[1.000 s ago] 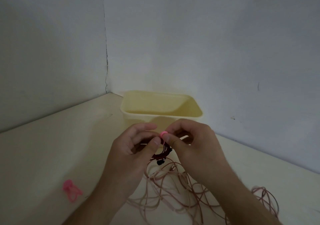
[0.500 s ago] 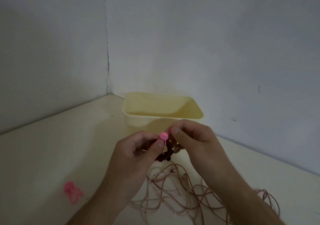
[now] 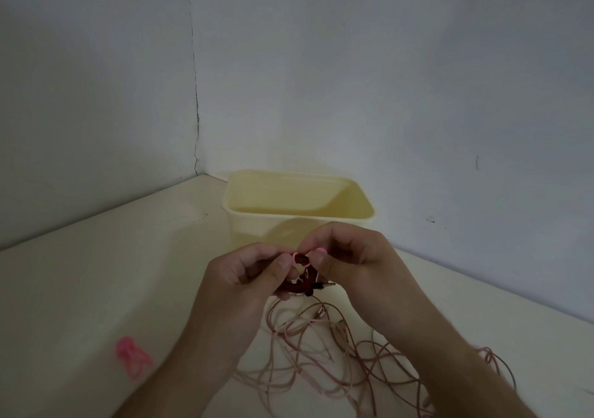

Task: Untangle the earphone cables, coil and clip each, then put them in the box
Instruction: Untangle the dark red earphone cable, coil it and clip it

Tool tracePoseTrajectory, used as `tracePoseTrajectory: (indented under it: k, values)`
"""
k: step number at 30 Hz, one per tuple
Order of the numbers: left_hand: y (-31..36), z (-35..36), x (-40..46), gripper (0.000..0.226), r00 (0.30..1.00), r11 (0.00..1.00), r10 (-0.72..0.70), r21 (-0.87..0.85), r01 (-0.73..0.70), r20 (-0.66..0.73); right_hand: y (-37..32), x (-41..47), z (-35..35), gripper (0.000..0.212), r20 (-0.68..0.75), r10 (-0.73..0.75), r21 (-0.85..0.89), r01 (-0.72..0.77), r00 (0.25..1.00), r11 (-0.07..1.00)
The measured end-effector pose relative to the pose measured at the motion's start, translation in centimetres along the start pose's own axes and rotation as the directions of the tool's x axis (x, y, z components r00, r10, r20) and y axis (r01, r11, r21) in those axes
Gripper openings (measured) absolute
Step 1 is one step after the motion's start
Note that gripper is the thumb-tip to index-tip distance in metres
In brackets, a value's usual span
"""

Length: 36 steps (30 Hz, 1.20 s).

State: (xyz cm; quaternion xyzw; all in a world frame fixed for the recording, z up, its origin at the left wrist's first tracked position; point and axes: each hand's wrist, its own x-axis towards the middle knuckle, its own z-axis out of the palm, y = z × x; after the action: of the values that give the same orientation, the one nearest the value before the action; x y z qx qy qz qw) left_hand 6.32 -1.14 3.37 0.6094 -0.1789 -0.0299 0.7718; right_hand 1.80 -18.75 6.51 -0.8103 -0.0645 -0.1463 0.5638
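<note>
My left hand point(image 3: 244, 276) and my right hand point(image 3: 356, 257) meet just in front of the pale yellow box point(image 3: 299, 205). Between their fingertips is a small coil of dark red earphone cable point(image 3: 300, 284), its plug poking out to the right. A pink clip point(image 3: 308, 255) wraps the top of the coil, with both thumbs pinching its ends. Below the hands, a loose tangle of pale pink earphone cables point(image 3: 324, 347) lies spread on the table.
A second pink clip point(image 3: 132, 355) lies on the cream table point(image 3: 96, 289) at the front left. The box stands in the corner, with grey walls right behind it and to the left. More pink cable loops lie at the far right point(image 3: 495, 363).
The pink clip, earlier a round knob held at the fingertips, now lies around the top of the dark coil. Both hands stayed in place in front of the box.
</note>
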Motion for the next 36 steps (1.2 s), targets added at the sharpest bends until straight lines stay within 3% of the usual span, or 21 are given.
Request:
tracePoseTrajectory:
  k: [5, 11, 15, 23, 27, 36]
  values:
    - [-0.05, -0.07, 0.13, 0.02, 0.999, 1.0, 0.008, 0.013, -0.007, -0.044, 0.09, 0.07, 0.04, 0.01, -0.008, -0.018, -0.044, 0.018, 1.0, 0.999]
    - [0.27, -0.15, -0.01, 0.022, 0.998, 0.994, 0.055, 0.096, -0.052, -0.031, 0.28, -0.05, 0.23, 0.027, 0.017, -0.015, -0.128, 0.017, 1.0, 0.992]
    - [0.44, -0.05, -0.21, 0.01, 0.995, 0.992, 0.081, 0.105, -0.075, -0.054, 0.2, -0.08, 0.06, 0.023, 0.001, -0.021, -0.141, 0.021, 1.0, 0.99]
    - [0.17, -0.18, -0.09, 0.009, 0.988, 0.983, 0.14, 0.128, -0.131, -0.061, 0.05, -0.31, 0.15, 0.014, 0.009, -0.048, -0.077, 0.048, 0.999, 0.996]
    - [0.09, -0.36, 0.03, 0.007, 0.984, 0.986, 0.149, 0.089, -0.141, -0.096, 0.08, -0.43, 0.25, 0.004, 0.001, -0.042, -0.064, 0.042, 0.999, 0.997]
    - [-0.27, -0.41, 0.36, 0.006, 0.995, 0.997, 0.03, -0.074, -0.037, -0.098, -0.48, -0.46, 0.28, 0.016, 0.037, -0.015, -0.065, 0.018, 0.999, 0.998]
